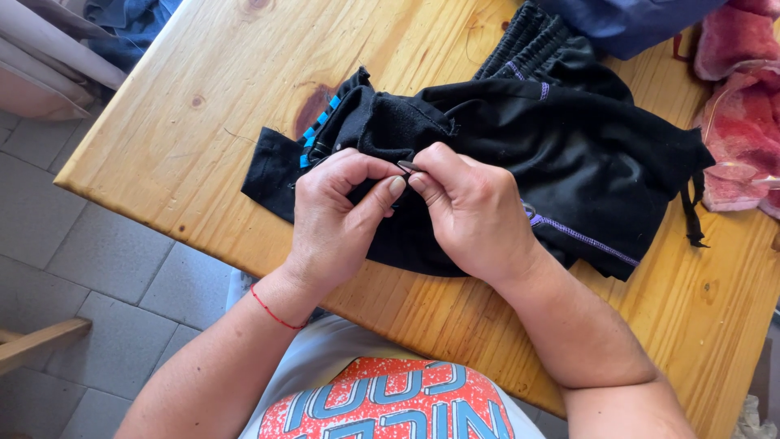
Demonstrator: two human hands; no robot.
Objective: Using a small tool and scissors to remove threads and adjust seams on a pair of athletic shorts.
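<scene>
A black garment (561,146) with purple stitching and a blue-striped edge lies bunched on the wooden table (203,97). My left hand (337,215) pinches a fold of the black fabric near its left side. My right hand (471,207) presses against the same fold, thumb and forefinger closed on a small thin metal tool (409,166), likely a needle or seam ripper, its tip at the cloth. A thin red thread bracelet circles my left wrist.
Red and pink cloth (739,106) lies at the table's right edge, and dark blue fabric (626,20) at the top. A pale chair (45,65) stands at the upper left over grey floor tiles (97,268). A wooden bar (41,341) shows at lower left.
</scene>
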